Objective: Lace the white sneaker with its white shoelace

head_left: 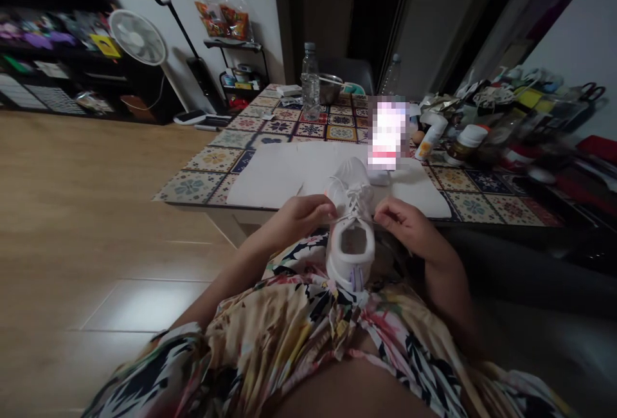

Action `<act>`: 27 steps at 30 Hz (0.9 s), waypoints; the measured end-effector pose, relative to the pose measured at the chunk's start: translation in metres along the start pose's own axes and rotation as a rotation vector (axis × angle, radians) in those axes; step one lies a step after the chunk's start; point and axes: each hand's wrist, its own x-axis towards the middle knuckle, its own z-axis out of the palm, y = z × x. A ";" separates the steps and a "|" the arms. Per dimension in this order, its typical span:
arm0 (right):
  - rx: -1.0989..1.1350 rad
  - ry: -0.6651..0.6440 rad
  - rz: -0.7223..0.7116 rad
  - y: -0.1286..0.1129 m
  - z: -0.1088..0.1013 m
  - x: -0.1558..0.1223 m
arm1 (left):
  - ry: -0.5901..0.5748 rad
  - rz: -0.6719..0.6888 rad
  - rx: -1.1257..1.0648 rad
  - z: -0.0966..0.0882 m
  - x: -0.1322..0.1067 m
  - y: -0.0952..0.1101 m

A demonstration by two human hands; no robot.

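A small white sneaker (pixel 351 231) rests on my lap, heel toward me and toe against the table edge. My left hand (pixel 301 215) is closed in a pinch on the left end of its white lace (pixel 354 207). My right hand (pixel 402 222) pinches the right end of the same lace. The lace runs taut across the shoe's opening between both hands. My floral-print clothing (pixel 289 334) lies under the shoe.
A white sheet (pixel 279 173) covers the near part of the patterned table (pixel 207 167). Water bottles (pixel 310 87), a metal bowl (pixel 330 87) and jars and clutter (pixel 482 128) stand further back. A fan (pixel 136 36) and shelves stand at left over wood floor.
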 end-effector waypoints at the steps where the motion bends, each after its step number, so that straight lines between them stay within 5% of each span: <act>1: -0.038 -0.010 0.036 -0.001 0.001 0.000 | 0.002 0.008 0.089 -0.001 -0.001 0.003; 5: -0.039 -0.093 0.091 0.004 -0.001 -0.004 | -0.044 -0.015 0.221 -0.006 -0.003 0.006; 12: 0.313 -0.185 0.010 0.019 -0.018 0.000 | -0.169 -0.036 -0.136 -0.025 -0.001 -0.012; 16: 0.617 0.038 -0.086 0.015 -0.002 0.004 | -0.059 0.122 -0.425 -0.019 0.001 -0.005; 20: 0.818 0.224 -0.041 0.006 0.029 0.010 | 0.060 0.178 -0.805 0.015 0.010 0.004; 23: 0.799 0.317 0.031 0.002 0.044 0.014 | 0.080 0.181 -0.905 0.034 0.018 0.006; 27: 0.609 0.380 0.026 -0.004 0.047 0.014 | 0.121 0.224 -0.776 0.037 0.019 0.006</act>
